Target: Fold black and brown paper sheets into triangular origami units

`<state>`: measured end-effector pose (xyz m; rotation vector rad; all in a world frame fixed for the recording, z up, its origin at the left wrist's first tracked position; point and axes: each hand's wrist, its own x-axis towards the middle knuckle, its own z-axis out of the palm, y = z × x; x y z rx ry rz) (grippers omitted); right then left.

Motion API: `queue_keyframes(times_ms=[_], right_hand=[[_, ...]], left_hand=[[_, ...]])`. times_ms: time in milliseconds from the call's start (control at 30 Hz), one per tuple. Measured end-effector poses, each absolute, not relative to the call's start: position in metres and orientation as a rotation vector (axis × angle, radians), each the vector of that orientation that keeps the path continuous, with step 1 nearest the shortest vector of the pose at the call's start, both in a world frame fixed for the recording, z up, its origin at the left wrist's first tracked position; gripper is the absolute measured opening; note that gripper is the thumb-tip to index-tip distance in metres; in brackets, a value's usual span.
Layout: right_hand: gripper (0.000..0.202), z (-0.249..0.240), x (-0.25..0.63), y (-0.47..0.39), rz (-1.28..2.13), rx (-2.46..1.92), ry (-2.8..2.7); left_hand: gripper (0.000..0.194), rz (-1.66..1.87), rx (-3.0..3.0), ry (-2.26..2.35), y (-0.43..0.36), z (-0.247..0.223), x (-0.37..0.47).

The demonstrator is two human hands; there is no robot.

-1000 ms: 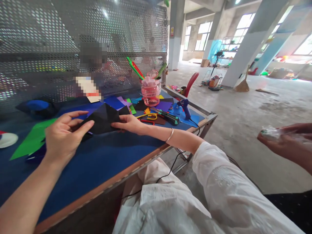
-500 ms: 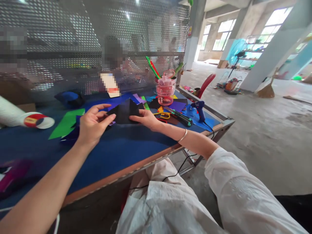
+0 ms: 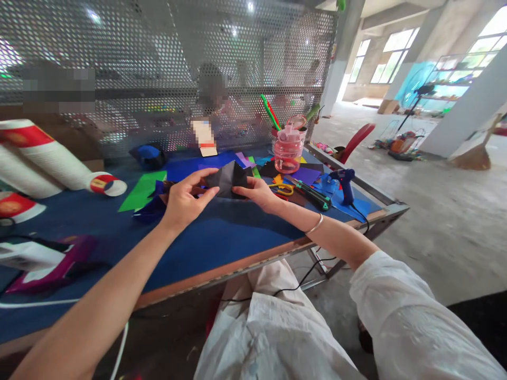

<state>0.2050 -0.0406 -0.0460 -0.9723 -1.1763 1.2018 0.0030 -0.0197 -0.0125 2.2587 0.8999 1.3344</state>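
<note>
Between my two hands, just above the blue-topped table, is a piece of folded black paper with a raised peak. My left hand pinches its left corner between thumb and fingers. My right hand grips its lower right side, thumb in front; the other fingers are partly hidden behind the paper. A green sheet and a dark blue folded piece lie left of my left hand. Close to my right hand are yellow-handled scissors and a black and green utility knife.
A pink clear bottle stands at the back among coloured paper sheets. Towards the right edge a blue glue gun trails its cord. Paper cup stacks and a purple object sit at left. Behind rises a perforated metal panel.
The view has swung left, so everything sits further right and more of the cups shows. Both hands keep hold of the black paper, its peak now tilted slightly differently.
</note>
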Motion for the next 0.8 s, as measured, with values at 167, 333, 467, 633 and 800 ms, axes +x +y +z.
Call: queue_keyframes(times_ms=[167,333,467,633,800], right_hand=[[0.03,-0.047,0.205,-0.039,1.178,-0.983,-1.188],[0.023,-0.047,0.204,-0.04,1.162,-0.971,-1.213],[0.023,-0.048,0.204,-0.041,1.138,-0.965,-1.251],[0.021,-0.051,0.206,-0.039,1.074,-0.977,-1.316],[0.018,-0.056,0.207,-0.034,0.967,-1.012,-1.396]], left_hand=[[0.031,1.262,2.438,0.871,-0.02,-0.011,0.002],[0.034,1.151,2.335,0.891,-0.017,-0.013,0.002],[0.034,1.178,2.313,0.904,-0.013,-0.018,0.002],[0.034,1.231,2.358,0.915,-0.012,-0.022,0.002],[0.028,1.251,2.507,0.947,-0.02,-0.021,0.003]])
